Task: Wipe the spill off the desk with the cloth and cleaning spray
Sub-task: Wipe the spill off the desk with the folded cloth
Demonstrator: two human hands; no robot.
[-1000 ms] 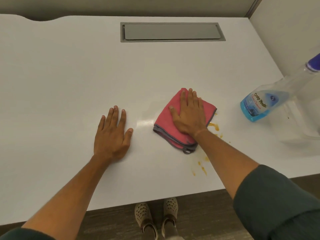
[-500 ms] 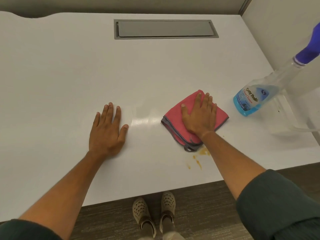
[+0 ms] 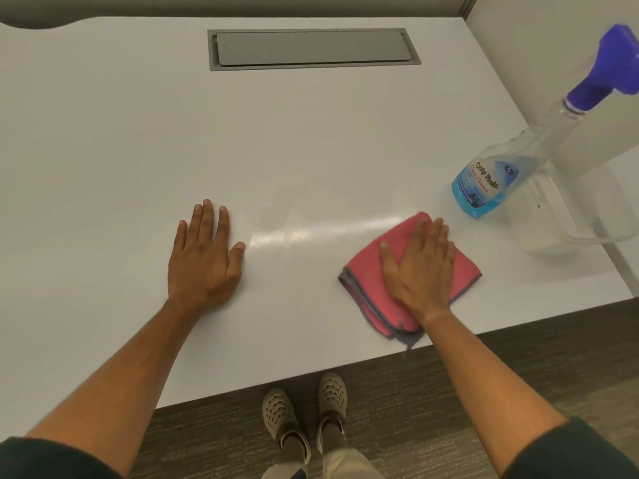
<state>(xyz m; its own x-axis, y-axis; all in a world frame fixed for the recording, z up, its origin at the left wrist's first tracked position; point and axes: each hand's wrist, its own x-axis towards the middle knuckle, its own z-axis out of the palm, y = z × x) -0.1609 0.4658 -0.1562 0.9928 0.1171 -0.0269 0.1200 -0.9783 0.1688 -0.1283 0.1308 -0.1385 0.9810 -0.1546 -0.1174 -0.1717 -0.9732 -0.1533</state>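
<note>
1. Table [image 3: 103, 150] — white top, with a grey recessed cable hatch [image 3: 314, 48] at the far side. A glossy streak runs across the surface between your two hands. The orange spill seen near the front edge a second ago no longer shows; whether it is lifted or merely covered cannot be told.
2. Spray bottle [image 3: 491, 181] — clear, blue liquid low in it, purple trigger head. It stands at the far right of the table, just beyond the cloth, untouched by either hand.
3. Cloth [image 3: 366, 267] — pink, folded, grey-edged. It has shifted toward you and to the right since half a second ago, and one grey corner now sits at the table's front edge.
4. Right hand [image 3: 420, 267] — flat, fingers straight and together, pressing down on the cloth; it grips nothing.
5. Left hand [image 3: 204, 257] — flat on the bare table, fingers spread, well apart from the cloth, bracing only.
6. Judgement: your stroke has passed over the spill zone. Lift the cloth to confirm no residue remains.
</note>
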